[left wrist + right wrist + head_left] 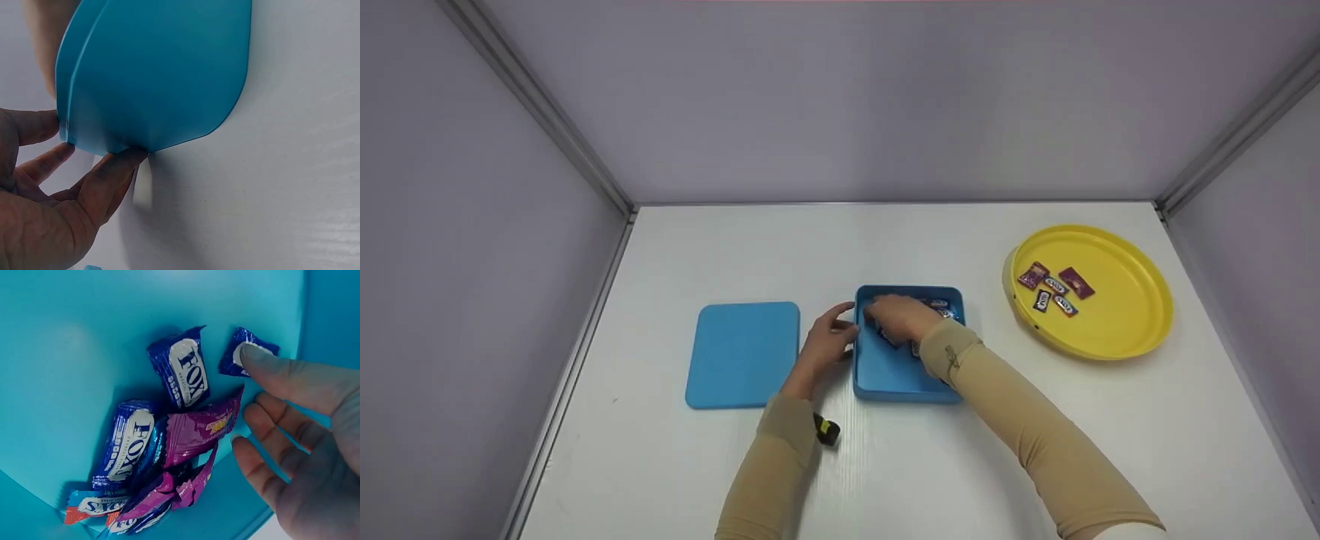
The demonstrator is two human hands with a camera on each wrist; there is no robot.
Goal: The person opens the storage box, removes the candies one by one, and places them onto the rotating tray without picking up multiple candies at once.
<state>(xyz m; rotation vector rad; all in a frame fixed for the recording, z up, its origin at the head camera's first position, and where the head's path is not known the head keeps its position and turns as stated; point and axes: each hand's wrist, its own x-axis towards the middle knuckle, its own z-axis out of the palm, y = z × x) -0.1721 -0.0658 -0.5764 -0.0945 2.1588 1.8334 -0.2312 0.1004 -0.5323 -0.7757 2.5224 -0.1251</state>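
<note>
My left hand [825, 343] is at the left side of an open blue box [894, 371], its fingertips touching the outside of the wall. The left wrist view shows the fingers [115, 174] against the box's corner and edge. Inside the box is my right hand [901, 316], toward the far left corner. Its thumb lies over a small blue-wrapped candy [232, 360], pinching it; the index finger is mostly hidden. Beside it lie several more wrapped candies, among them a blue candy [183, 368] and a purple candy [199, 427].
A flat blue lid [744, 356] lies left of the box. To the right stands a round yellow tray [1117, 300] with several wrapped candies [1076, 282]. A black and yellow object [826, 430] shows beside the left wrist. Pale walls enclose the white table [720, 251].
</note>
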